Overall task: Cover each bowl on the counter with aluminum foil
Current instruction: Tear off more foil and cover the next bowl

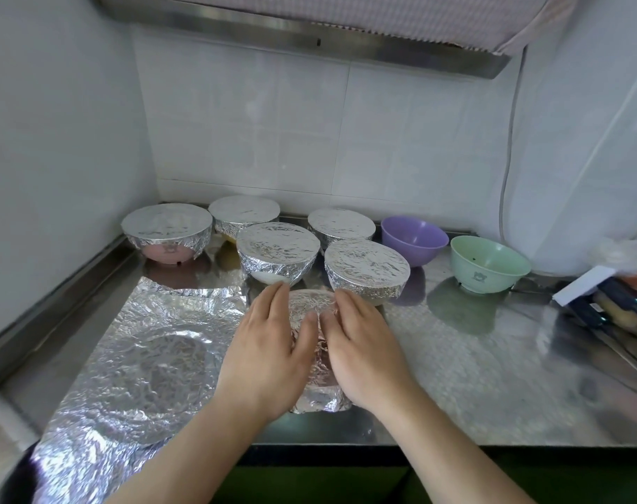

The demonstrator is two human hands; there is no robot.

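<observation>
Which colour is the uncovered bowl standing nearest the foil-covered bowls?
Purple; the uncovered bowl shows best in the head view.

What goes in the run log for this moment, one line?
step: pressing foil over bowl | left hand, right hand: on foil | covered: five | bare: purple bowl, green bowl

Foil-wrapped bowl (311, 314): front centre of the counter (473, 358), crinkled foil over top and sides.
Covered bowls (277, 249): five, behind it.
Purple bowl (414, 239), green bowl (489, 263): uncovered, upright, right-rear.
Foil sheet (128, 365): flat, to its left.
</observation>
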